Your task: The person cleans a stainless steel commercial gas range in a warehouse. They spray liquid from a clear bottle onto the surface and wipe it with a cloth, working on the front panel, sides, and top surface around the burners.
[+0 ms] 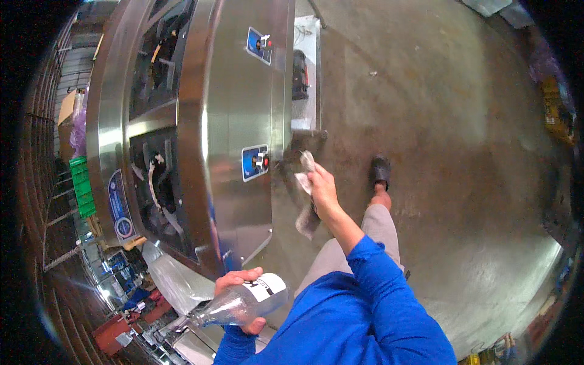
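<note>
My left hand [234, 280] is wrapped around a clear plastic bottle [234, 306] with a white label, tilted so its narrow neck points to the lower left. Whatever tops the neck is hard to make out against the clutter behind. My right hand [324, 187] grips a greyish-white cloth [306, 224], part of which hangs below the fingers. Just to the left of the cloth stands a large stainless-steel cabinet [237, 109]; the cloth appears apart from it. The nearest fitting on it is a blue control plate [255, 162] with a red knob.
A second blue control plate [259, 45] sits farther along the cabinet. Dark windows [159, 188] line its other face. Beyond its edge is a low white platform [308, 115] holding a black object. A green crate [82, 185] stands at the left. Concrete floor [462, 152] stretches to the right.
</note>
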`<state>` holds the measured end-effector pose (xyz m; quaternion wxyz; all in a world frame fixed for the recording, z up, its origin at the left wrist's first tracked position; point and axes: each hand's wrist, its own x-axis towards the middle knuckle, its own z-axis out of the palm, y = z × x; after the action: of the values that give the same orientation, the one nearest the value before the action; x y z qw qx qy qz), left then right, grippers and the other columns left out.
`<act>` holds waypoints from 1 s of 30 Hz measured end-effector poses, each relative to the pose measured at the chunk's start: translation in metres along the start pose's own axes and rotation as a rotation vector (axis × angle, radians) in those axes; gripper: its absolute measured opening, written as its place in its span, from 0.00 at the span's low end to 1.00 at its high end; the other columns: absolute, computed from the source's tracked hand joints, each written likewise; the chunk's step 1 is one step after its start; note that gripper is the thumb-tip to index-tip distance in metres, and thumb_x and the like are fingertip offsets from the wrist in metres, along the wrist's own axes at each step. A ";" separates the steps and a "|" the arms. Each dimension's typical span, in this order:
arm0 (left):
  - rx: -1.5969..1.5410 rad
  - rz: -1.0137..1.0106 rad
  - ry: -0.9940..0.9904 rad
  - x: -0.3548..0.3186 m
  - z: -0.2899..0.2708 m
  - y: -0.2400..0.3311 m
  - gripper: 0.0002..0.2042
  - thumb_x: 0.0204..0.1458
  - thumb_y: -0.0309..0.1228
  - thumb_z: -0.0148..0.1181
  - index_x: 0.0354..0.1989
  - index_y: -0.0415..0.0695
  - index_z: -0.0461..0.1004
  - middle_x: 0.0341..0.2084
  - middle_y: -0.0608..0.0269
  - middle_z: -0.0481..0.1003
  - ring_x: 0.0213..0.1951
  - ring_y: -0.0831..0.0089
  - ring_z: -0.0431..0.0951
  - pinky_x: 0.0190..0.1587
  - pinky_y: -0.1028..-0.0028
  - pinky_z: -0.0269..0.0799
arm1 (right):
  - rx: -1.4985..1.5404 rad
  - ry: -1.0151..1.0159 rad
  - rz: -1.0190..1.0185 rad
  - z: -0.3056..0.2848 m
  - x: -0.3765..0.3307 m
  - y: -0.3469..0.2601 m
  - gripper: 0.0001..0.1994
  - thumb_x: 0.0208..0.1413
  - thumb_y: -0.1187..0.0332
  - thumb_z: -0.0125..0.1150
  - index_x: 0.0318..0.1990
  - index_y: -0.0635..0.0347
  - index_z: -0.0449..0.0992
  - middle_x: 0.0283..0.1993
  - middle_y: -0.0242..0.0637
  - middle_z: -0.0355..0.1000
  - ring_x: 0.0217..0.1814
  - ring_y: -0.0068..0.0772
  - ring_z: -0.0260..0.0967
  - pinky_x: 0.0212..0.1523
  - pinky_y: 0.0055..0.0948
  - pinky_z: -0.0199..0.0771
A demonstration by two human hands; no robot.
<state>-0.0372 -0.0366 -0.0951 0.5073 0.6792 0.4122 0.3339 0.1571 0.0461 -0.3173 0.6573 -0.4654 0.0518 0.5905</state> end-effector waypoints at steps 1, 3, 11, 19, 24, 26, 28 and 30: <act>-0.003 0.016 -0.018 0.010 0.006 -0.002 0.42 0.31 0.50 0.77 0.50 0.41 0.59 0.43 0.48 0.72 0.49 0.54 0.75 0.56 0.56 0.70 | 0.058 -0.050 -0.045 -0.005 0.001 -0.001 0.22 0.57 0.72 0.46 0.59 0.64 0.71 0.40 0.29 0.74 0.36 0.18 0.67 0.39 0.21 0.68; 0.007 0.055 -0.048 0.024 0.018 0.000 0.42 0.32 0.50 0.77 0.50 0.41 0.59 0.44 0.47 0.72 0.48 0.53 0.75 0.56 0.56 0.71 | 0.125 -0.020 0.054 -0.004 0.007 -0.011 0.20 0.59 0.72 0.48 0.59 0.65 0.71 0.41 0.30 0.74 0.37 0.19 0.67 0.40 0.22 0.68; -0.063 0.045 0.031 0.078 0.071 0.020 0.41 0.33 0.47 0.77 0.51 0.41 0.59 0.44 0.46 0.72 0.49 0.53 0.76 0.56 0.55 0.70 | -0.354 -0.457 -0.662 0.102 0.047 -0.106 0.29 0.60 0.72 0.46 0.71 0.54 0.54 0.59 0.44 0.68 0.59 0.38 0.67 0.61 0.32 0.62; -0.101 -0.002 0.057 0.126 0.084 0.019 0.39 0.32 0.47 0.77 0.50 0.41 0.61 0.44 0.45 0.72 0.50 0.53 0.76 0.57 0.54 0.71 | -0.709 -0.459 -0.704 0.139 0.085 -0.158 0.39 0.52 0.76 0.45 0.74 0.45 0.45 0.46 0.57 0.71 0.48 0.58 0.70 0.51 0.45 0.69; -0.081 0.014 -0.048 0.186 0.090 0.021 0.39 0.32 0.47 0.78 0.49 0.40 0.61 0.42 0.45 0.74 0.48 0.54 0.77 0.54 0.54 0.73 | -0.723 -0.544 -0.610 0.138 0.091 -0.191 0.39 0.50 0.77 0.46 0.73 0.46 0.48 0.50 0.57 0.71 0.53 0.57 0.70 0.57 0.41 0.67; -0.093 0.034 -0.056 0.211 0.093 0.023 0.39 0.31 0.47 0.78 0.48 0.39 0.62 0.41 0.44 0.74 0.47 0.54 0.77 0.53 0.54 0.74 | -0.664 -0.451 -0.647 0.151 0.115 -0.224 0.37 0.51 0.77 0.45 0.72 0.47 0.50 0.53 0.58 0.70 0.55 0.59 0.69 0.58 0.42 0.66; -0.059 0.050 -0.088 0.234 0.090 0.031 0.39 0.31 0.46 0.78 0.47 0.39 0.62 0.41 0.44 0.74 0.47 0.54 0.77 0.54 0.54 0.74 | -0.649 -0.418 -0.738 0.168 0.149 -0.264 0.36 0.52 0.76 0.43 0.72 0.48 0.51 0.54 0.60 0.69 0.55 0.61 0.69 0.57 0.44 0.67; -0.098 0.064 -0.051 0.253 0.092 0.032 0.39 0.31 0.46 0.77 0.48 0.39 0.62 0.41 0.44 0.74 0.47 0.54 0.77 0.54 0.53 0.74 | -0.634 -0.295 -1.011 0.183 0.179 -0.299 0.36 0.54 0.72 0.46 0.72 0.45 0.48 0.39 0.57 0.74 0.43 0.61 0.72 0.47 0.53 0.70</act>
<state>0.1612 0.1483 -0.0791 0.5392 0.6747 0.3602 0.3525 0.3683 0.3382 -0.1606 0.6860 -0.5184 -0.4449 0.2504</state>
